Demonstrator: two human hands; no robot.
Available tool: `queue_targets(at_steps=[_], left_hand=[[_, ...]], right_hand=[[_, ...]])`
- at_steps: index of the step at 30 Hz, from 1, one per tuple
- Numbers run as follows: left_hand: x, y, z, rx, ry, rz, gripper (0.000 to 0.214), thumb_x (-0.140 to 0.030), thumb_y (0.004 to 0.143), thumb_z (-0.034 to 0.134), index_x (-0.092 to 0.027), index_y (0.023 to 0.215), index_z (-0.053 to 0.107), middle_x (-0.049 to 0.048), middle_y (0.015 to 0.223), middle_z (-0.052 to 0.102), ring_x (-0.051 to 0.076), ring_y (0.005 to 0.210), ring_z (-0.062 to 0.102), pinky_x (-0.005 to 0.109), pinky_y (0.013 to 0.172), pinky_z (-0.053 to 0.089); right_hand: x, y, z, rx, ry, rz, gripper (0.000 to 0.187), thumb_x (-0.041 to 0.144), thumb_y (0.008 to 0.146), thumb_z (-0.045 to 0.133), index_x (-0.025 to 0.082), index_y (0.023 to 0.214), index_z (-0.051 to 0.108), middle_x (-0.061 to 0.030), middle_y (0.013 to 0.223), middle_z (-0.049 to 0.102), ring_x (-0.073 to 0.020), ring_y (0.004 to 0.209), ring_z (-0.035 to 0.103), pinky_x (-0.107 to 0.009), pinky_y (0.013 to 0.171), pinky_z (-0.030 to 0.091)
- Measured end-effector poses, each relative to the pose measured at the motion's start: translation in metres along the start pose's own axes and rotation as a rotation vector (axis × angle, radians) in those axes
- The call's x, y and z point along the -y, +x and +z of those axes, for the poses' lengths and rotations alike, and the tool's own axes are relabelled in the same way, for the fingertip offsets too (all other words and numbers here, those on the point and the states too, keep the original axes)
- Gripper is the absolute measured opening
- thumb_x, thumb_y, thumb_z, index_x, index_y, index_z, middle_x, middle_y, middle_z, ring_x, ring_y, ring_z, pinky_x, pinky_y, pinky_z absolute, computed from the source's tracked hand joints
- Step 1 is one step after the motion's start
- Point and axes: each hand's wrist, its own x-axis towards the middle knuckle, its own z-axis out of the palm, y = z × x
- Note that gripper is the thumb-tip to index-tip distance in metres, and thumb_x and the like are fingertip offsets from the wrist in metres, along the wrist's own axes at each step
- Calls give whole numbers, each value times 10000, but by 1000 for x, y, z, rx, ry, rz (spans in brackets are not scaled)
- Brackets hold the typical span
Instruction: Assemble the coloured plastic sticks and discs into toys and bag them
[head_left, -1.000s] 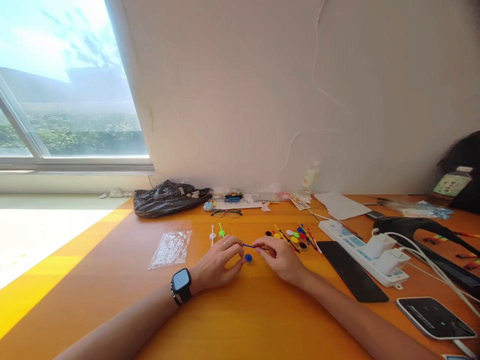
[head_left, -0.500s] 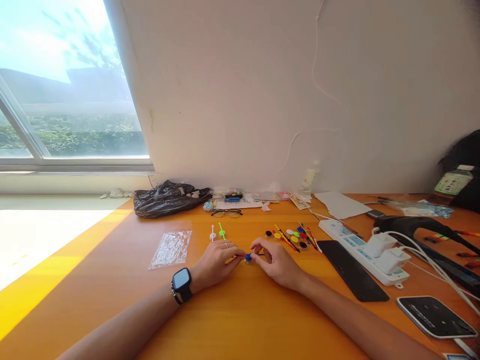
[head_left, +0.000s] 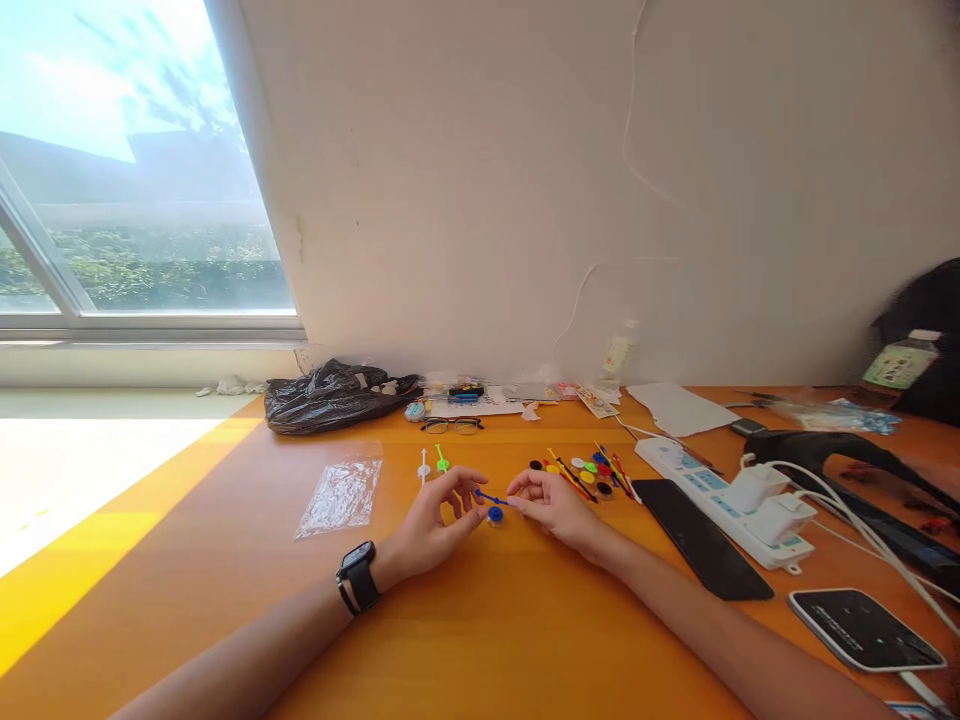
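A blue plastic arrow (head_left: 491,497) hangs just above the table, its right end pinched between the thumb and fingertips of my right hand (head_left: 551,508). My left hand (head_left: 442,515) is curved with thumb and index finger apart, close to the arrow's left tip; whether it touches the tip is hard to make out. Below the arrow, a small round blue base (head_left: 495,515) with a clear lower part rests on the table. Beyond my left hand lie a white arrow spinner (head_left: 424,467) and a green arrow spinner (head_left: 442,463).
Loose coloured discs and arrows (head_left: 589,475) lie past my right hand. A phone (head_left: 697,535), a power strip (head_left: 720,500) with plugs and a charging pad (head_left: 862,628) are at the right. A clear plastic bag (head_left: 339,497), eyeglasses (head_left: 452,426) and a black bag (head_left: 337,398) lie left and behind.
My fingers have come off the blue base, which now stands free on the table. The blue arrow is now in plain view above it, and my left hand's fingers have spread.
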Motion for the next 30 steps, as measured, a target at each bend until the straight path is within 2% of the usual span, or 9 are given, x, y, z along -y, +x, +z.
queue_targets(at_steps=[2, 5, 9, 14, 16, 18, 23, 26, 30], left_hand=[[-5, -2, 0, 33, -111, -55, 279, -391, 1015, 641, -215, 1231, 628, 80, 1056, 745, 185, 903, 692, 306, 774, 558], [-12, -3, -2, 73, -158, -72, 332, -429, 1001, 669, -218, 1253, 623, 93, 1116, 730, 203, 965, 680, 346, 849, 553], [-15, -3, -2, 87, -163, -65, 355, -395, 1001, 671, -229, 1305, 595, 92, 1148, 717, 211, 998, 663, 360, 873, 539], [-14, -1, -4, -47, -18, -13, 302, -322, 972, 694, -226, 1245, 610, 80, 1102, 694, 226, 1000, 634, 377, 881, 515], [-11, 0, -5, -66, 58, 27, 274, -287, 966, 683, -225, 1223, 612, 82, 1109, 689, 236, 1019, 627, 395, 912, 508], [-8, 1, -5, -13, 116, 74, 262, -255, 965, 658, -229, 1222, 613, 86, 1133, 696, 247, 1048, 633, 419, 957, 502], [4, 3, 1, 229, 245, 210, 282, -253, 939, 660, -257, 1220, 678, 95, 1179, 727, 277, 1095, 646, 455, 991, 512], [11, 2, 5, 272, 274, 250, 274, -261, 943, 658, -274, 1213, 703, 87, 1141, 747, 279, 1087, 653, 460, 980, 530], [15, 1, 6, 268, 288, 259, 242, -273, 964, 645, -281, 1194, 720, 82, 1110, 757, 277, 1087, 657, 457, 968, 544]], right_hand=[[3, -1, -2, 26, 41, 73, 457, 558, 749, 830, 189, 936, 636, 59, 634, 554, -96, 504, 435, -228, 485, 291], [8, -2, -5, 85, 88, 141, 481, 561, 739, 840, 190, 953, 621, 85, 603, 539, -64, 443, 353, -216, 449, 235], [11, -4, -7, 110, 74, 163, 461, 535, 762, 832, 182, 971, 621, 96, 580, 530, -54, 421, 337, -208, 426, 218], [10, -2, -8, 125, 8, 189, 456, 513, 754, 834, 181, 979, 617, 86, 590, 557, -58, 416, 363, -206, 425, 236], [9, -1, -8, 128, -12, 192, 458, 514, 750, 832, 184, 984, 617, 83, 596, 568, -57, 415, 367, -206, 428, 243], [7, 0, -9, 130, -14, 188, 459, 517, 748, 830, 187, 986, 618, 85, 595, 567, -58, 414, 367, -206, 427, 245], [3, 1, -9, 129, 6, 184, 448, 507, 761, 819, 195, 1004, 608, 100, 589, 543, -62, 417, 364, -204, 416, 245], [3, 0, -8, 124, 12, 179, 442, 511, 763, 812, 200, 998, 603, 105, 588, 529, -68, 423, 373, -206, 412, 250], [3, -1, -7, 111, 11, 156, 432, 527, 776, 803, 199, 975, 606, 104, 571, 510, -72, 426, 373, -207, 416, 247]])
